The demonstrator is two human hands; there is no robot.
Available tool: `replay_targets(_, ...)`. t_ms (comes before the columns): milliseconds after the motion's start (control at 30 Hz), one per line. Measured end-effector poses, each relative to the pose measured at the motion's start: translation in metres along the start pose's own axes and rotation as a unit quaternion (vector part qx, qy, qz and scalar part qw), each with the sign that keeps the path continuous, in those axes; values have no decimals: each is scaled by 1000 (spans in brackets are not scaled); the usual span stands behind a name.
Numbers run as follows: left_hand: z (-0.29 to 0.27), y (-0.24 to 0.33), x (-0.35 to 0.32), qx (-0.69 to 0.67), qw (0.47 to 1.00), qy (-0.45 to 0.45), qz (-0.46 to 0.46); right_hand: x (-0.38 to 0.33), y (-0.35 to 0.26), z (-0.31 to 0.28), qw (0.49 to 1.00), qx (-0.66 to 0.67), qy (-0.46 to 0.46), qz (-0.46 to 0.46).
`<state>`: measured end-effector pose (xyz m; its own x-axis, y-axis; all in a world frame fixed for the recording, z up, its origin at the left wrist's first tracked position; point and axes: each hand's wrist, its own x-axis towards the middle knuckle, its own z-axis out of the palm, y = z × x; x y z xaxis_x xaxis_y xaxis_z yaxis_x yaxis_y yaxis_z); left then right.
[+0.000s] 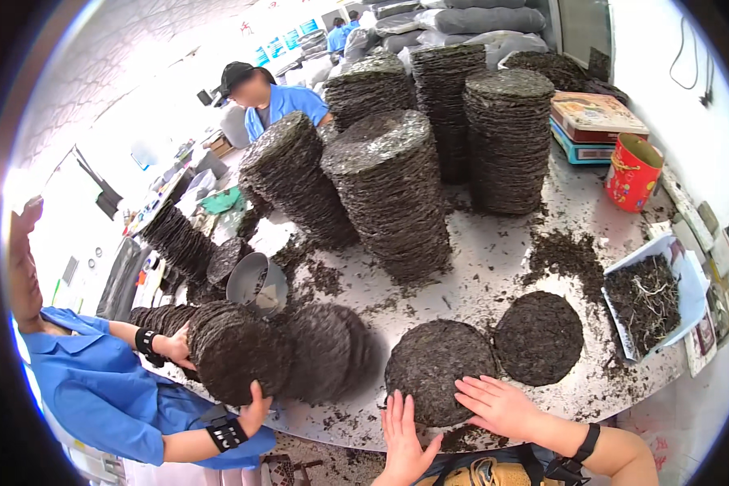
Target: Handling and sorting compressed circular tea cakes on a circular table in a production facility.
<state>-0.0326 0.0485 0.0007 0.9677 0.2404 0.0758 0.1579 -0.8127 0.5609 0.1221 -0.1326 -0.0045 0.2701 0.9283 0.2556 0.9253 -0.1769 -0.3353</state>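
A round, flat, dark cake that looks like dried seaweed lies on the table right in front of me. My left hand is at its near left edge, fingers stretched out and thumb apart. Flat on its near right part rests my right hand, fingers extended. Neither hand grips anything. Just to the right sits a second, slightly smaller dark cake, close against the first. To the left, a co-worker in blue holds a row of such cakes tipped on its side; more cakes, blurred, lie beside it.
Tall stacks of cakes stand across the table's middle and back. At right are a pale blue tray of dark scraps, a red bucket and a tin box. A grey bowl sits left. Loose crumbs litter the tabletop.
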Motion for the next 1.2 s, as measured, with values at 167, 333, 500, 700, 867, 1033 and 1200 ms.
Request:
replay_targets(167,8,-10,-18,-60,995,48,-70,6,0,0,999,7,51,-4)
replay_targets(333,17,-12,-15,-103,991,40,-81,2,-1,5,970,158,147,111)
replay_targets(500,20,-18,-18,-128,987,66,-68,10,-3,-10,939,246,188,152)
replay_targets(700,17,-11,-15,-205,973,60,-86,20,-27,6,997,26,17,72)
replay_targets(867,-1,19,-6,-218,972,57,-62,17,-22,17,992,68,21,100)
replay_targets(1033,-1,24,7,-269,959,92,-13,18,-16,5,959,234,41,156)
replay_targets(1200,-7,10,8,-108,993,14,-45,3,-19,-44,778,416,353,311)
